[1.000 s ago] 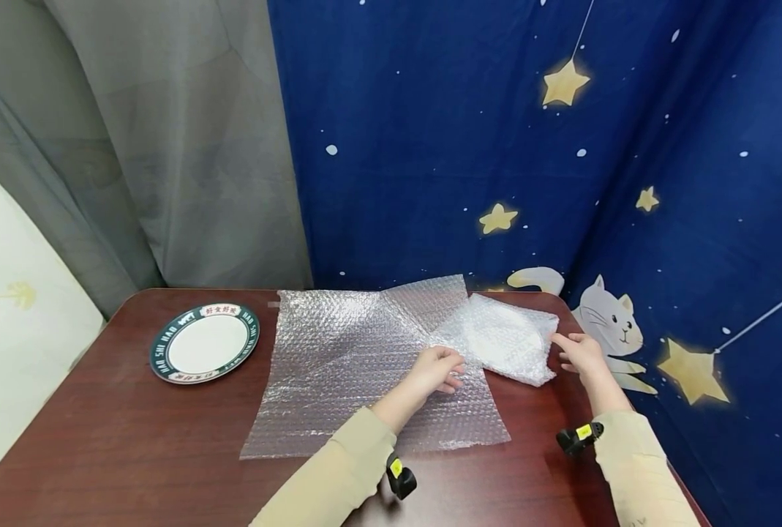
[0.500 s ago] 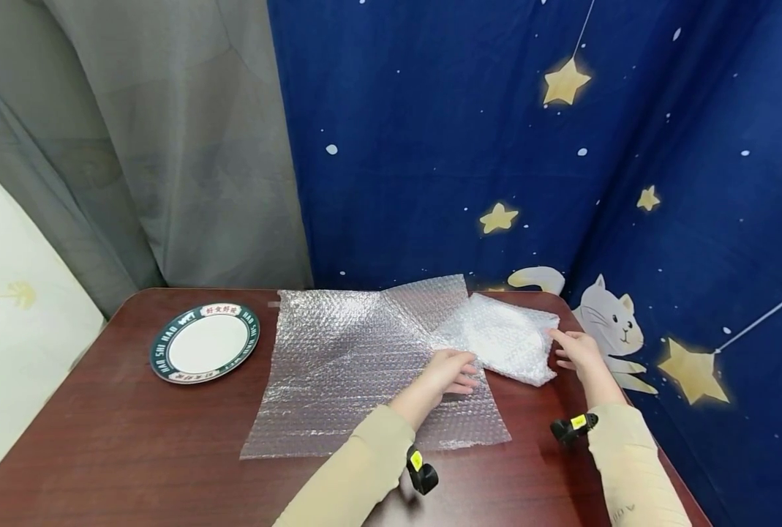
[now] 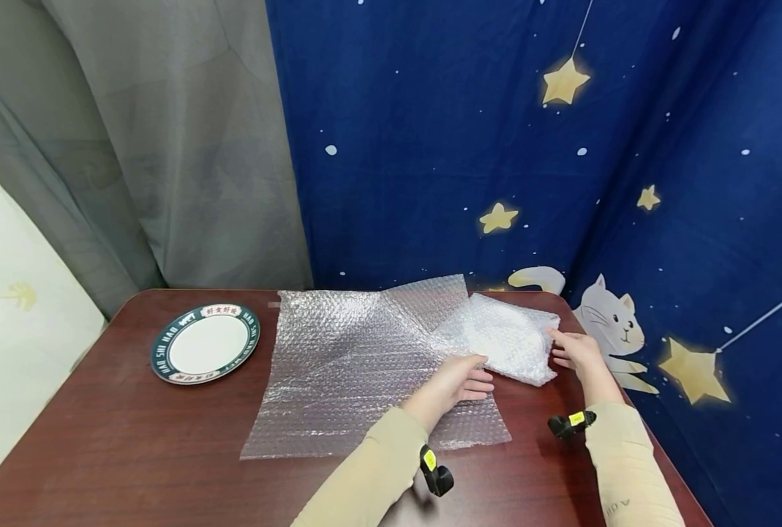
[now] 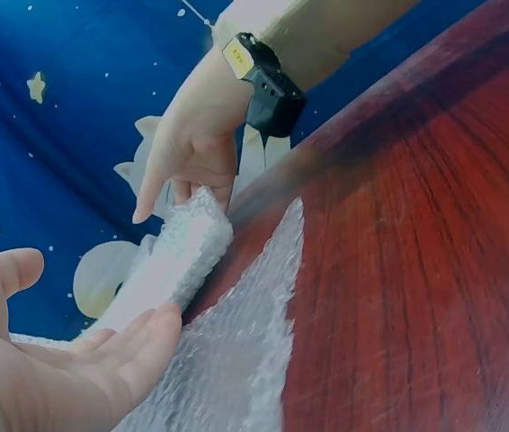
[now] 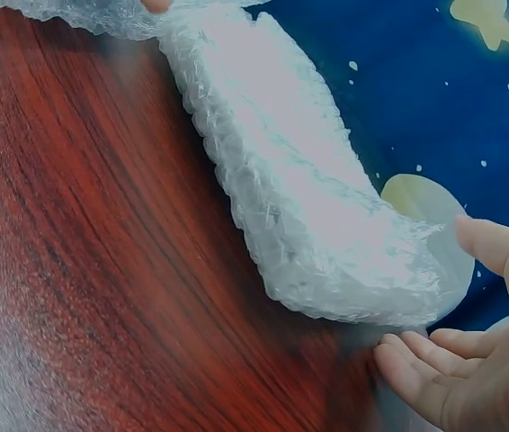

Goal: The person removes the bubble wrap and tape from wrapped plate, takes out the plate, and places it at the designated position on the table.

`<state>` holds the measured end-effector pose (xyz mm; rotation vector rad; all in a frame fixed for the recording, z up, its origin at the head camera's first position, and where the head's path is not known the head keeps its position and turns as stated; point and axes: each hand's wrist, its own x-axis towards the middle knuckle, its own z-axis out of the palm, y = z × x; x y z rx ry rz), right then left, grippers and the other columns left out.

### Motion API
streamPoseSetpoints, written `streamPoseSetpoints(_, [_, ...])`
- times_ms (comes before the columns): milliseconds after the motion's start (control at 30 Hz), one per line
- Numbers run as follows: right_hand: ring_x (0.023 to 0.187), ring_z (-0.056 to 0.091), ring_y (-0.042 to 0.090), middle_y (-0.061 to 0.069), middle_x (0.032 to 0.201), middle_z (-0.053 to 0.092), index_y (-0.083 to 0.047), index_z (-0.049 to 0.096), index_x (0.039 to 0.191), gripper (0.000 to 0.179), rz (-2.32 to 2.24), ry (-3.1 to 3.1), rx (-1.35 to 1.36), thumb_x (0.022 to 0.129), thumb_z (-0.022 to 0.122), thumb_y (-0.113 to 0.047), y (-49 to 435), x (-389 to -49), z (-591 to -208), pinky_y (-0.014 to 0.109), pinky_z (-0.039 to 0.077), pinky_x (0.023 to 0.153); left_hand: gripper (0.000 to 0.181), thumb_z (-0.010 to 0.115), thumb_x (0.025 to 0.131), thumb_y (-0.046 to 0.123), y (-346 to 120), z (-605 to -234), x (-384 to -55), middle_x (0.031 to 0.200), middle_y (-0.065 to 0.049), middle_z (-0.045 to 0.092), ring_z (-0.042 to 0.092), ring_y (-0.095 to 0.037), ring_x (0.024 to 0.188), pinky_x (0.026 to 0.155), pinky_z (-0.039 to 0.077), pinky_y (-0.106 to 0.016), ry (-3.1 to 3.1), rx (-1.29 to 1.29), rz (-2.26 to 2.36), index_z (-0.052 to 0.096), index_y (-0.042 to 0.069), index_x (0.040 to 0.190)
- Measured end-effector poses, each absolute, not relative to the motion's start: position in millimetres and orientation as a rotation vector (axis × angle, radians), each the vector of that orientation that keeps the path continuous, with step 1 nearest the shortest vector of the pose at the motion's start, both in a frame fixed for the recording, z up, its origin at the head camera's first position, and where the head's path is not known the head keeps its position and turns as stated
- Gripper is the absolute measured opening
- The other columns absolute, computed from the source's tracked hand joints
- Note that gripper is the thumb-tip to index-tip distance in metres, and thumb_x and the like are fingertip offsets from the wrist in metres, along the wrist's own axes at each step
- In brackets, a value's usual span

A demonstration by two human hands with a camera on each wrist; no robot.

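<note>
A flat bundle wrapped in bubble wrap (image 3: 512, 340) lies at the right of the table, with a pale round shape faintly visible inside. Its left end overlaps a large spread sheet of bubble wrap (image 3: 351, 373). My left hand (image 3: 455, 382) hovers over the sheet by the bundle's near left edge, thumb apart from extended fingers; contact cannot be told. At the bundle's right end is my right hand (image 3: 580, 353). In the right wrist view, its thumb and loosely bent fingers (image 5: 434, 369) stand apart around the bundle's end, gripping nothing.
A white plate with a dark green lettered rim (image 3: 252, 329) sits at the left of the brown table (image 3: 134, 439). Behind the table hang a grey curtain (image 3: 186, 146) and a blue starry curtain (image 3: 417, 146). The table's right edge runs close beside my right arm.
My left hand has moved right over the sheet to the bundle's near left edge, its fingers spreading straighter. My right hand has shifted only slightly. Bundle, sheet and plate stay in place.
</note>
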<state>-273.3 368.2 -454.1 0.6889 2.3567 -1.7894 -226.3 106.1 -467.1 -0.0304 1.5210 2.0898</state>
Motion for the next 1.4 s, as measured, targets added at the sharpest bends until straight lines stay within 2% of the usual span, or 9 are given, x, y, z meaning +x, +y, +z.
streamPoseSetpoints(133, [0.104, 0.058, 0.027, 0.035, 0.144, 0.031, 0.015, 0.018, 0.145, 0.082, -1.818, 2.313, 0.674, 0.095, 0.059, -0.035, 370, -271, -455, 0.033, 0.054, 0.084, 0.055, 0.057, 0.093, 0.024, 113, -471, -226, 0.112, -0.030, 0.061, 0.062, -0.041, 0.102, 0.083, 0.054, -0.044, 1.486, -0.053, 2.100, 0.045, -0.014, 0.131])
streamPoseSetpoints(167, [0.096, 0.061, 0.022, 0.034, 0.141, 0.036, 0.015, 0.020, 0.144, 0.080, -1.831, 2.306, 0.666, 0.095, 0.059, -0.034, 370, -271, -456, 0.033, 0.055, 0.082, 0.055, 0.057, 0.093, 0.024, 114, -471, -225, 0.112, -0.031, 0.061, 0.062, -0.041, 0.102, 0.084, 0.054, -0.044, 1.479, -0.060, 2.106, 0.045, -0.014, 0.130])
streamPoseSetpoints(267, [0.079, 0.062, 0.011, 0.031, 0.132, 0.047, 0.016, 0.024, 0.142, 0.075, -1.865, 2.292, 0.642, 0.095, 0.059, -0.030, 370, -270, -458, 0.032, 0.056, 0.076, 0.055, 0.057, 0.093, 0.023, 117, -472, -224, 0.113, -0.032, 0.060, 0.061, -0.042, 0.103, 0.085, 0.053, -0.045, 1.464, -0.068, 2.121, 0.044, -0.016, 0.130])
streamPoseSetpoints(333, [0.073, 0.062, 0.009, 0.028, 0.126, 0.052, 0.017, 0.027, 0.141, 0.070, -1.886, 2.283, 0.636, 0.095, 0.059, -0.025, 370, -269, -460, 0.033, 0.057, 0.073, 0.056, 0.057, 0.093, 0.023, 118, -473, -223, 0.113, -0.032, 0.059, 0.061, -0.043, 0.103, 0.087, 0.052, -0.046, 1.449, -0.065, 2.126, 0.043, -0.016, 0.130])
streamPoseSetpoints(467, [0.072, 0.062, 0.010, 0.025, 0.110, 0.059, 0.018, 0.030, 0.138, 0.063, -1.916, 2.257, 0.617, 0.095, 0.059, -0.017, 370, -268, -462, 0.033, 0.057, 0.072, 0.057, 0.057, 0.093, 0.023, 121, -477, -223, 0.114, -0.032, 0.059, 0.060, -0.043, 0.105, 0.089, 0.051, -0.047, 1.416, -0.059, 2.140, 0.040, -0.016, 0.131])
streamPoseSetpoints(567, [0.070, 0.062, 0.009, 0.009, 0.091, 0.062, 0.019, 0.034, 0.135, 0.056, -1.936, 2.238, 0.597, 0.095, 0.058, -0.012, 371, -267, -464, 0.031, 0.057, 0.069, 0.058, 0.057, 0.093, 0.023, 122, -479, -223, 0.115, -0.032, 0.058, 0.060, -0.043, 0.106, 0.090, 0.050, -0.048, 1.386, -0.066, 2.158, 0.039, -0.016, 0.132])
streamPoseSetpoints(700, [0.067, 0.063, 0.009, -0.002, 0.078, 0.062, 0.019, 0.041, 0.130, 0.048, -1.934, 2.237, 0.578, 0.094, 0.059, -0.007, 373, -266, -465, 0.027, 0.057, 0.065, 0.057, 0.056, 0.094, 0.022, 125, -480, -223, 0.117, -0.032, 0.057, 0.058, -0.044, 0.108, 0.093, 0.048, -0.049, 1.363, -0.069, 2.174, 0.038, -0.015, 0.133])
streamPoseSetpoints(1233, [0.064, 0.059, 0.007, -0.002, 0.073, 0.060, 0.018, 0.046, 0.126, 0.047, -1.796, 2.279, 0.592, 0.092, 0.062, -0.010, 371, -264, -469, 0.023, 0.054, 0.060, 0.059, 0.054, 0.094, 0.020, 134, -483, -224, 0.121, -0.034, 0.054, 0.056, -0.044, 0.111, 0.095, 0.046, -0.050, 1.343, -0.082, 2.171, 0.033, -0.016, 0.135])
streamPoseSetpoints(1400, [0.061, 0.058, 0.007, -0.003, 0.068, 0.060, 0.017, 0.048, 0.123, 0.043, -1.774, 2.313, 0.582, 0.091, 0.062, -0.008, 369, -264, -471, 0.022, 0.054, 0.057, 0.053, 0.052, 0.095, 0.020, 136, -485, -226, 0.123, -0.032, 0.054, 0.055, -0.043, 0.113, 0.095, 0.045, -0.050, 1.338, -0.075, 2.173, 0.038, -0.011, 0.135])
